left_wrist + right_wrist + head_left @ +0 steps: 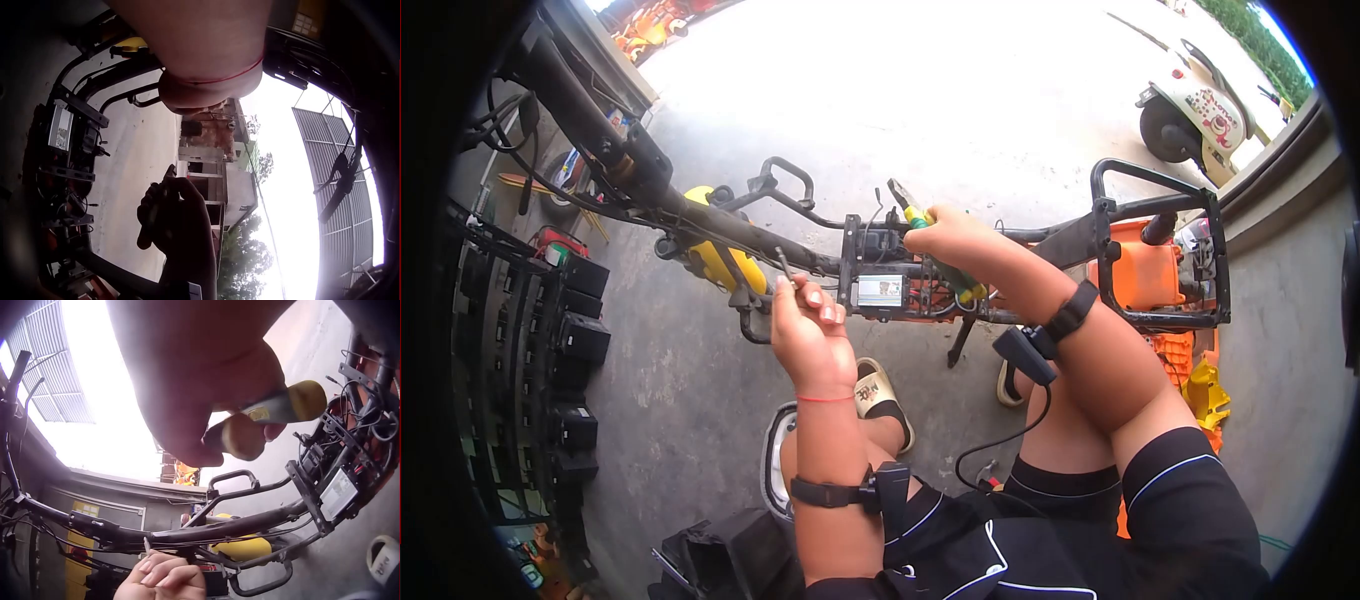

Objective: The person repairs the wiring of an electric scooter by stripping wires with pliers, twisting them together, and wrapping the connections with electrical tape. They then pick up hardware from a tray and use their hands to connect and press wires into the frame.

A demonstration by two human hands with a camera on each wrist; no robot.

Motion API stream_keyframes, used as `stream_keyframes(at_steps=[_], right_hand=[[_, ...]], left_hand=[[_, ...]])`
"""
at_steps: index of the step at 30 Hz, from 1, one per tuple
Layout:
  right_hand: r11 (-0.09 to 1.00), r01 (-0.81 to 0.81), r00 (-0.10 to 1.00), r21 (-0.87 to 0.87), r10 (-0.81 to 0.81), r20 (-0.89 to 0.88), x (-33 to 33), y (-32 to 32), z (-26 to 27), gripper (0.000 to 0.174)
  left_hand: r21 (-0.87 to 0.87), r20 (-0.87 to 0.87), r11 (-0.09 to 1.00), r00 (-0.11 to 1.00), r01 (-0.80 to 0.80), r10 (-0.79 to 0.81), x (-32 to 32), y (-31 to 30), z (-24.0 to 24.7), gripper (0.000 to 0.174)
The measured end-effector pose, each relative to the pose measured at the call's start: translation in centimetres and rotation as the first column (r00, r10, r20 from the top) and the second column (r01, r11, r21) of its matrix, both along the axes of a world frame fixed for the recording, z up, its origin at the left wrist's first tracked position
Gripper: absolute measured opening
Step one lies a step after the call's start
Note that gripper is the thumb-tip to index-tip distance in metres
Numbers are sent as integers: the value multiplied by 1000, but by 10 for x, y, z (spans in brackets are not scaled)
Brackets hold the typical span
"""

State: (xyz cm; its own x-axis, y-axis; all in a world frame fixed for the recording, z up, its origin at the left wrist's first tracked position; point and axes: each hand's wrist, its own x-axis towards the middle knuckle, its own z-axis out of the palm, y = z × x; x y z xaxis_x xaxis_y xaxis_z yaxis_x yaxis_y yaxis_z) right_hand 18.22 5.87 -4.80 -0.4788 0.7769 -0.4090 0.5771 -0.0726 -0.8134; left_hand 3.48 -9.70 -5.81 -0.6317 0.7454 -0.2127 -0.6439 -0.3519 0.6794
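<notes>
L hand [808, 325] pinching, R hand [948, 240] fisted, both held up.

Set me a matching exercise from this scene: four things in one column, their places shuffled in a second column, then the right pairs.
Things:
1. pliers
2. thin grey piece
3. silver box
4. white scooter

Places:
A. parked on the bright ground at the top right
B. gripped in the right hand
C. mounted on the black frame, between the two hands
D. pinched by the fingertips of the left hand

Pairs: 1-B, 2-D, 3-C, 4-A.
</notes>
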Motion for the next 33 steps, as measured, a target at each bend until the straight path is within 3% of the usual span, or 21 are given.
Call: stream_keyframes(at_steps=[1,3,6,7,10,15,17,19,21,25,29,33], right_hand=[[1000,0,1000,1,0,1,-2,1,-6,38],[975,-25,995,221,3,98,-8,6,-28,39],[950,-144,967,279,76,242,-17,7,-59,42],[926,-111,962,360,9,275,-25,5,-82,48],[963,-176,931,203,96,353,-38,4,-108,58],[926,-93,963,366,-10,268,-74,-11,-179,51],[757,-73,975,649,-83,207,-91,-14,-211,50],[787,-54,969,615,-108,223,-109,-12,-224,48],[649,42,955,760,-250,160,-121,-13,-234,19],[516,-13,903,856,-361,231,-133,-16,-246,22],[569,-109,890,815,-310,336,-134,-17,-245,23],[600,-88,893,795,-306,330,-130,-10,-227,24]], left_hand=[[3,7,999,999,-54,54,-2,0,1,23],[4,2,996,996,-89,89,-4,3,4,23],[-12,12,985,985,-171,171,-8,4,7,22],[-8,-8,978,978,-207,207,-10,5,8,22],[-13,-30,968,968,-249,248,-10,9,12,22],[-47,-46,968,969,-247,245,-6,19,13,26],[-43,-48,977,977,-210,208,-3,21,10,26],[-42,-53,985,985,-168,166,2,23,11,27],[-69,-95,985,984,-157,150,8,24,16,27],[-98,-107,988,989,-116,106,12,28,14,28],[-87,-135,995,990,-49,37,11,27,11,24],[-95,-108,995,994,-28,18,7,26,10,25]])
